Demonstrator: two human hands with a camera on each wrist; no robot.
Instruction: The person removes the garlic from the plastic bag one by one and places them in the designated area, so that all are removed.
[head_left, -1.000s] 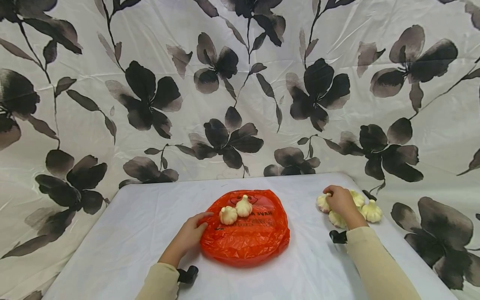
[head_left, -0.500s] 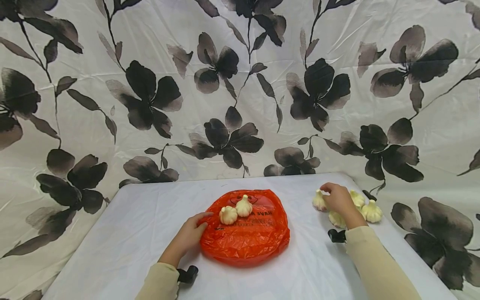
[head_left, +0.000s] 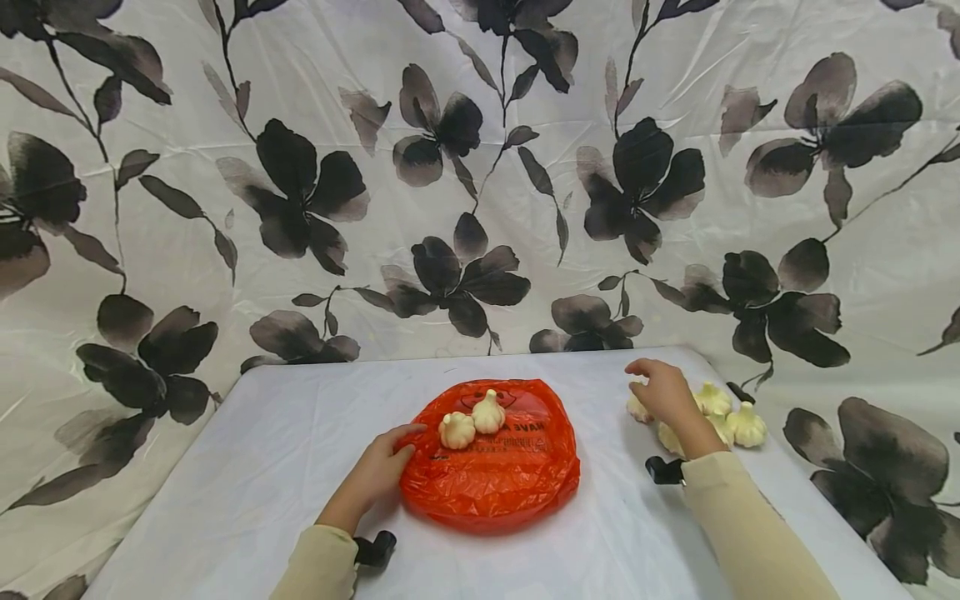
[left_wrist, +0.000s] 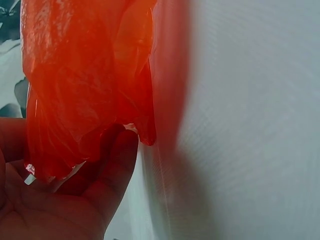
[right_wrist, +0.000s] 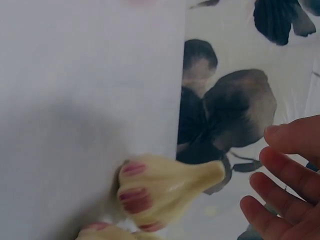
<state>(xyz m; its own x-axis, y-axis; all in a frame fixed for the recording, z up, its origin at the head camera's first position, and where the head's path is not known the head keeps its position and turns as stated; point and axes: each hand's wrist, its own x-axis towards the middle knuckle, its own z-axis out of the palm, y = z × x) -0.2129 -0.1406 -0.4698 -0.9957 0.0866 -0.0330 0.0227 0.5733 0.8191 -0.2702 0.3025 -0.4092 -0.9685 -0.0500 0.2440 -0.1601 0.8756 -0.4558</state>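
My left hand (head_left: 377, 468) grips the left edge of a red plastic bag (head_left: 510, 475) that lies on the table. Up close in the left wrist view, the thumb and fingers (left_wrist: 117, 175) are at the bag's crinkled edge, partly seen through it. On top of the bag sit two garlic bulbs (head_left: 457, 431), side by side. At the right, my right hand (head_left: 670, 398) hovers above a group of several more garlic bulbs (head_left: 746, 425), its fingers spread and holding nothing. The right wrist view shows one purple-streaked garlic bulb (right_wrist: 160, 187) just beside those fingers (right_wrist: 290, 175).
A white cloth covers the table (head_left: 285, 433). Behind it hangs a floral curtain (head_left: 540, 208) with dark flowers. Each wrist carries a small black camera mount (head_left: 375, 550). The garlic group lies near the table's right edge.
My right hand has let go of a garlic bulb, after shifting it slightly left, then risen and moved left with fingers opening. The left hand and bag stay put.
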